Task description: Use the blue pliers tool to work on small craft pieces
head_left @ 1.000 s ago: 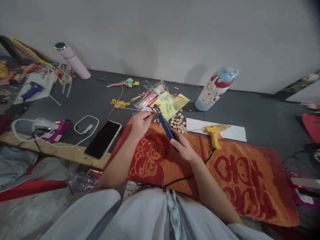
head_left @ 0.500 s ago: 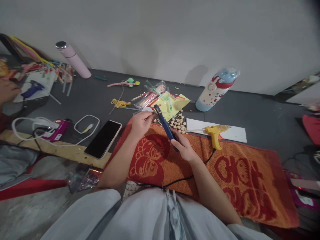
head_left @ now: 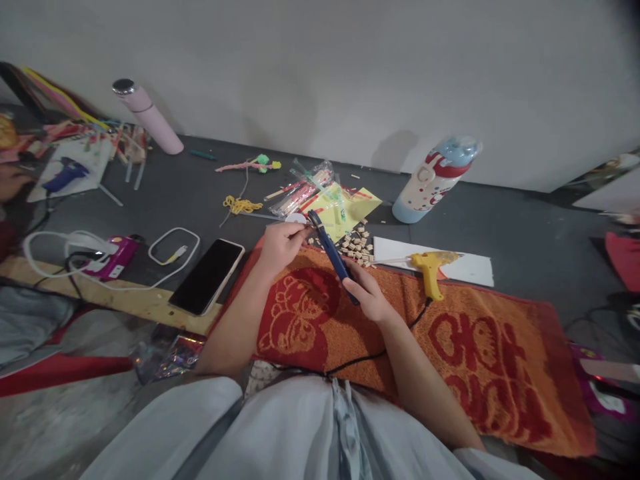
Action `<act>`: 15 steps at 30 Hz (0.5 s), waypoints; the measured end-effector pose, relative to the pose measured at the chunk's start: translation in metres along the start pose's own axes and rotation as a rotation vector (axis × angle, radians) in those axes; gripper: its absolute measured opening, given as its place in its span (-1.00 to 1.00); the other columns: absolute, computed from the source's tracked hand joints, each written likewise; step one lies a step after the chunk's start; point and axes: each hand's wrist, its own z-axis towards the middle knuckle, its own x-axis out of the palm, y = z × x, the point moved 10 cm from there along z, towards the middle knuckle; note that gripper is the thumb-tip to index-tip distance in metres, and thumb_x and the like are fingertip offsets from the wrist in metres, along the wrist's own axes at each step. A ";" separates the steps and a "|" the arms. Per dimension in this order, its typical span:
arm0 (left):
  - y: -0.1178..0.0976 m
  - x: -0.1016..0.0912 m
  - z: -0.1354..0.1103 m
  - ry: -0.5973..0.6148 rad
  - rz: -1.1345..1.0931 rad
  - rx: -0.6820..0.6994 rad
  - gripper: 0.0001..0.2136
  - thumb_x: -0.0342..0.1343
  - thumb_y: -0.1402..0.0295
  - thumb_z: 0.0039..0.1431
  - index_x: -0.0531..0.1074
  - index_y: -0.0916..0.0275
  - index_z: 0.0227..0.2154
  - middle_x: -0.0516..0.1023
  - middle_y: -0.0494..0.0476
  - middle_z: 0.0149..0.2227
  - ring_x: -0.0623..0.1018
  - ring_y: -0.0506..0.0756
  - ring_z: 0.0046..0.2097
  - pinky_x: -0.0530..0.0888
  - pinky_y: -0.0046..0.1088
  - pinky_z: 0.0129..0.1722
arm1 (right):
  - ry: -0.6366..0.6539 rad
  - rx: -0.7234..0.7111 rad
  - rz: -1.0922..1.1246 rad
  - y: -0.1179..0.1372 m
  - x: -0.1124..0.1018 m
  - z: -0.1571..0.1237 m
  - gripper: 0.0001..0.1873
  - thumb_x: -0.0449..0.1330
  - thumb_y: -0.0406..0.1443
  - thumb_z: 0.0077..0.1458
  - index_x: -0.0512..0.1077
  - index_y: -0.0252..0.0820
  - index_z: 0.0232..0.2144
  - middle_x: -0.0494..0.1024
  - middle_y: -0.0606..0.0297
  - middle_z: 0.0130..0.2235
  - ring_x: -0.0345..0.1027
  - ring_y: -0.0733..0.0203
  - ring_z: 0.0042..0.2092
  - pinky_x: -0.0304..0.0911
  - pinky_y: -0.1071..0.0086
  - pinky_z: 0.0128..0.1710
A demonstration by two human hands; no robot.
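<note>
My right hand (head_left: 366, 292) is closed around the lower end of a long blue-handled tool (head_left: 334, 259), which looks like a pair of cutters. The tool's dark metal head points up and away, at the far edge of the towel. My left hand (head_left: 283, 244) is closed in a pinch, its fingertips by that head. A thin stick seems to be between those fingertips, mostly hidden. Just right of the tool lies a pile of small pale wooden pieces (head_left: 357, 247). Behind it are a yellow paper sheet (head_left: 367, 201) and a clear packet of sticks (head_left: 313, 190).
An orange towel (head_left: 400, 320) covers the table's front edge. A yellow glue gun (head_left: 428, 267) lies on a white strip (head_left: 475, 267). Around stand a decorated bottle (head_left: 430, 183) and a pink flask (head_left: 153, 120). A phone (head_left: 207, 277) and white cable (head_left: 173, 233) lie left.
My hands and the blue-handled tool stay almost still. At the far left, another person's hand has moved back toward the picture's edge.
</note>
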 end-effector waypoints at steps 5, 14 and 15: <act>0.008 0.004 -0.001 0.065 -0.063 -0.068 -0.67 0.08 0.24 0.15 0.43 0.25 -0.68 0.44 0.00 -0.70 0.41 -0.04 -0.63 0.27 -0.53 -0.58 | 0.019 0.032 0.041 -0.002 0.001 0.000 -0.31 0.08 0.11 0.09 0.27 -0.13 0.16 0.42 0.10 0.11 0.32 -0.04 0.08 0.22 0.05 0.08; 0.002 -0.004 0.001 0.058 0.012 -0.013 -0.76 0.09 0.36 0.08 0.48 0.26 -0.65 0.37 -0.01 -0.72 0.34 -0.04 -0.61 0.19 -0.51 -0.57 | 0.029 0.034 0.033 0.000 0.002 0.001 -0.33 0.09 0.11 0.08 0.32 -0.17 0.11 0.50 0.08 -0.01 0.34 -0.04 0.03 0.21 0.04 0.06; 0.001 -0.004 0.000 0.062 0.019 -0.014 -0.76 0.09 0.35 0.08 0.48 0.27 -0.65 0.37 -0.01 -0.72 0.35 -0.04 -0.60 0.19 -0.51 -0.56 | 0.033 0.032 0.034 0.001 0.002 0.002 -0.33 0.09 0.11 0.08 0.32 -0.16 0.10 0.50 0.08 -0.03 0.35 -0.03 0.02 0.21 0.05 0.05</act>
